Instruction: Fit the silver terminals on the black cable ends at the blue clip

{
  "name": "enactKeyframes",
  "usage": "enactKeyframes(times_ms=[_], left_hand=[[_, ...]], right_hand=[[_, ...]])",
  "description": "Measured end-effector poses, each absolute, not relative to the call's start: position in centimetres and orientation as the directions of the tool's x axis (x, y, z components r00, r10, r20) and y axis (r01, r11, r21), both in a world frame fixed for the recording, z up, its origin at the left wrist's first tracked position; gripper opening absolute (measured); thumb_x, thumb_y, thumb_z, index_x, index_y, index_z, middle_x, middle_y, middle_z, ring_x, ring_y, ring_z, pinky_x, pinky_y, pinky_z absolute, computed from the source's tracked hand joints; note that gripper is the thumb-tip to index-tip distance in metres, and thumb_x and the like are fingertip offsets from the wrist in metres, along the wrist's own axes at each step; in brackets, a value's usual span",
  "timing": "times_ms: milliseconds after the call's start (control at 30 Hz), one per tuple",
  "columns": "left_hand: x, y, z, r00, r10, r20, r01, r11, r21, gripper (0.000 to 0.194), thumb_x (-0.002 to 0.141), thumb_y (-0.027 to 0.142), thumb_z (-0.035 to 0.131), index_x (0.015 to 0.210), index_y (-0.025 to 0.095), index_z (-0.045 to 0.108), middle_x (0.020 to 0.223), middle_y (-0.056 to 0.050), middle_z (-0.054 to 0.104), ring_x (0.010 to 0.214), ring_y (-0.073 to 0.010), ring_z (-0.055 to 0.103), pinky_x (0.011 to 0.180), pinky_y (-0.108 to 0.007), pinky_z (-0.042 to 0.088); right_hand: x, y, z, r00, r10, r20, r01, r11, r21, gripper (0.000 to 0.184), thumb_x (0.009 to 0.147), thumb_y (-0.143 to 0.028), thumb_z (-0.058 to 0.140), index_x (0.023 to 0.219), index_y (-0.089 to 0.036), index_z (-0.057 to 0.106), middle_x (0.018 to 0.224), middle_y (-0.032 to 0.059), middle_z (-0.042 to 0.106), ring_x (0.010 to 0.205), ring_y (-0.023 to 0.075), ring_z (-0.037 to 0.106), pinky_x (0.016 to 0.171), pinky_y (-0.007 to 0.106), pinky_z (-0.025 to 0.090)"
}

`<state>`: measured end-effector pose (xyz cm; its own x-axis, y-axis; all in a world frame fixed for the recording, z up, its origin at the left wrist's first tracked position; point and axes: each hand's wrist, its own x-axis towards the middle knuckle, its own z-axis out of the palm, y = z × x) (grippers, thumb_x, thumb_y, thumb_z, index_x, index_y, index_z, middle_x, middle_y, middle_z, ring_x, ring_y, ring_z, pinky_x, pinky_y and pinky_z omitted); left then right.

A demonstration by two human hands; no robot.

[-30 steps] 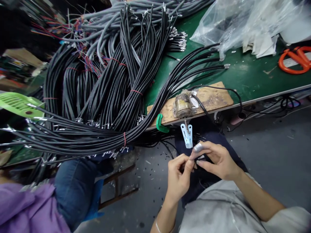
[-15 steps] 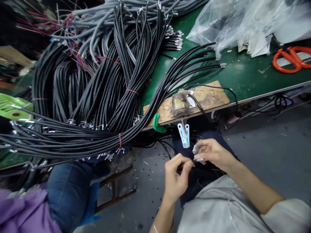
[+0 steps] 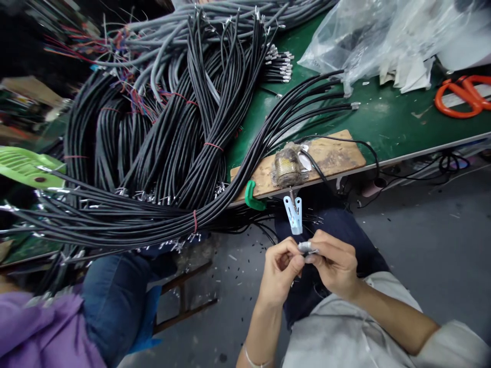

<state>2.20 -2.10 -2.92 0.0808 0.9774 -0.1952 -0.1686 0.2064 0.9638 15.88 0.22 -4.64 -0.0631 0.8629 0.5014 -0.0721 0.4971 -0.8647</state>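
My left hand (image 3: 278, 271) and my right hand (image 3: 336, 263) meet over my lap, below the table edge. Thumb and fingers are pinched together on each, fingertips almost touching. Whatever lies between them is too small and covered to make out. Grey wrapping (image 3: 306, 247) covers a right fingertip. Just above the hands, a light blue plastic clip (image 3: 293, 217) hangs on the shaft of a small motor (image 3: 287, 167). That motor, coated in something clear and dirty, sits on a wooden board (image 3: 337, 151) at the table edge. A green hook-shaped piece (image 3: 253, 197) grips the board's left part.
Bundles of black cables (image 3: 169, 138) cover the left of the green table (image 3: 391, 122), with grey cables (image 3: 161, 30) behind. Clear plastic bags (image 3: 356, 41) and orange-handled scissors (image 3: 458, 97) lie at right. At left sits a person in a purple top (image 3: 49, 327), beside a green plastic object (image 3: 30, 168).
My right hand has moved down and its fingers have closed in against the left fingertips. My left hand has stayed nearly in place. The whole view has shifted slightly.
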Motion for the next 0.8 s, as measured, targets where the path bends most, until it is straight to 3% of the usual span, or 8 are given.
enactKeyframes(times_ms=[100,167,267,333,400,467,600,800], left_hand=[[2.0,-1.8,-2.4,0.036,0.991,-0.13,-0.142,0.134,0.981,0.035,0.078,0.046,0.07,0.066,0.016,0.057,0.065,0.002,0.043,0.056,-0.0095,0.041,0.049,-0.021,0.032],[1.5,-1.6,-1.7,0.076,0.993,-0.085,-0.032,0.088,0.996,0.033,0.08,0.044,0.069,0.066,0.016,0.061,0.063,0.0,0.046,0.057,-0.0112,0.043,0.051,-0.023,0.033],[0.8,-1.1,-0.7,0.212,0.976,0.055,0.112,-0.08,0.99,0.036,0.084,0.047,0.063,0.066,0.016,0.065,0.058,-0.002,0.052,0.054,-0.013,0.046,0.051,-0.026,0.035],[0.5,-0.8,-0.5,0.24,0.951,0.195,0.16,-0.236,0.958,0.033,0.088,0.044,0.06,0.069,0.017,0.066,0.059,-0.003,0.057,0.055,-0.0141,0.049,0.053,-0.027,0.038],[0.4,-0.6,-0.5,0.228,0.924,0.306,0.209,-0.353,0.912,0.024,0.09,0.035,0.058,0.075,0.018,0.065,0.063,-0.004,0.061,0.059,-0.0148,0.052,0.057,-0.028,0.041],[0.5,-0.6,-0.7,0.228,0.899,0.374,0.261,-0.427,0.866,0.013,0.09,0.026,0.059,0.081,0.018,0.066,0.067,-0.004,0.062,0.063,-0.0151,0.053,0.06,-0.028,0.043],[0.7,-0.8,-0.9,0.218,0.867,0.447,0.358,-0.497,0.79,0.009,0.083,0.01,0.063,0.089,0.017,0.066,0.072,-0.003,0.061,0.065,-0.014,0.054,0.061,-0.028,0.044],[0.7,-1.0,-0.5,0.095,0.839,0.535,0.361,-0.53,0.767,0.016,0.08,0.006,0.063,0.09,0.018,0.064,0.071,-0.002,0.059,0.061,-0.0135,0.05,0.057,-0.028,0.042]], right_hand=[[16.7,1.0,-4.1,-0.132,0.785,0.605,0.076,0.617,-0.784,0.014,0.085,-0.012,0.059,0.089,-0.019,0.071,0.069,0.0062,0.064,0.062,0.0174,0.05,0.061,0.033,0.041],[17.4,1.7,-3.6,-0.272,0.783,0.559,0.002,0.581,-0.814,0.014,0.087,-0.017,0.06,0.078,-0.019,0.071,0.062,0.0045,0.061,0.06,0.0166,0.049,0.059,0.032,0.039],[17.4,2.2,-3.6,-0.46,0.806,0.373,-0.363,0.213,-0.907,0.024,0.087,-0.034,0.064,0.069,-0.019,0.07,0.058,0.0024,0.059,0.056,0.0142,0.05,0.054,0.028,0.039],[16.8,1.9,-4.2,-0.528,0.823,0.209,-0.551,-0.144,-0.822,0.031,0.082,-0.044,0.068,0.064,-0.018,0.069,0.056,0.0008,0.056,0.052,0.0123,0.049,0.049,0.025,0.038],[16.1,1.6,-4.9,-0.607,0.793,0.054,-0.602,-0.414,-0.683,0.035,0.078,-0.047,0.07,0.06,-0.017,0.067,0.053,-0.0003,0.054,0.045,0.0102,0.046,0.042,0.023,0.034],[15.8,1.5,-5.4,-0.667,0.744,-0.039,-0.569,-0.543,-0.618,0.035,0.075,-0.044,0.071,0.056,-0.015,0.066,0.051,-0.0007,0.053,0.041,0.0085,0.043,0.039,0.021,0.029],[16.3,3.1,-5.1,-0.614,0.783,-0.1,-0.482,-0.472,-0.739,0.034,0.067,-0.037,0.075,0.047,-0.014,0.061,0.046,-0.0023,0.051,0.042,0.0076,0.04,0.042,0.022,0.027],[16.5,7.4,-1.7,-0.306,0.942,-0.139,-0.245,-0.219,-0.945,0.042,0.074,-0.051,0.07,0.056,-0.014,0.064,0.051,-0.0015,0.054,0.05,0.009,0.042,0.049,0.023,0.032]])
